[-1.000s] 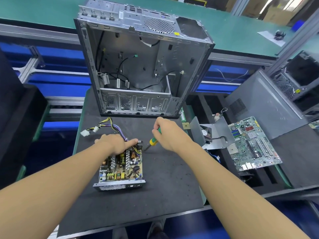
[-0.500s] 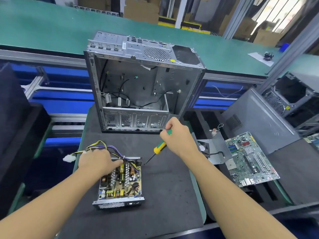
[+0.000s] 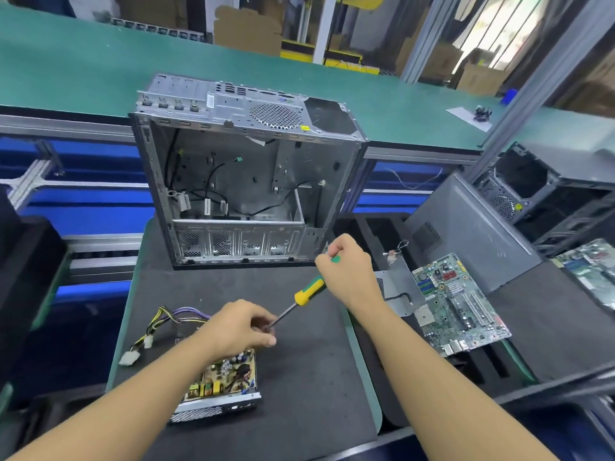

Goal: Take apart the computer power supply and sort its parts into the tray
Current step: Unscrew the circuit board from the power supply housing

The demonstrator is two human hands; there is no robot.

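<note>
The opened power supply (image 3: pixel 226 380) lies on the black mat at the lower left, its yellow circuit board showing and its coloured cable bundle (image 3: pixel 163 322) trailing to the left. My left hand (image 3: pixel 238 327) hovers over its far edge with the fingers curled at the tip of the screwdriver (image 3: pixel 301 299); whether they pinch something small there is unclear. My right hand (image 3: pixel 346 271) grips the screwdriver's yellow and green handle, the shaft slanting down and left to my left fingers.
An empty metal computer case (image 3: pixel 246 174) stands upright at the back of the mat (image 3: pixel 299 377). To the right a black foam tray (image 3: pixel 492 367) holds a motherboard (image 3: pixel 459 301) and a metal bracket (image 3: pixel 397 281). A grey side panel (image 3: pixel 472 227) leans behind it.
My left hand has lifted off the power supply and moved right to the screwdriver tip. My right hand has raised the screwdriver slightly. The view has tilted up.
</note>
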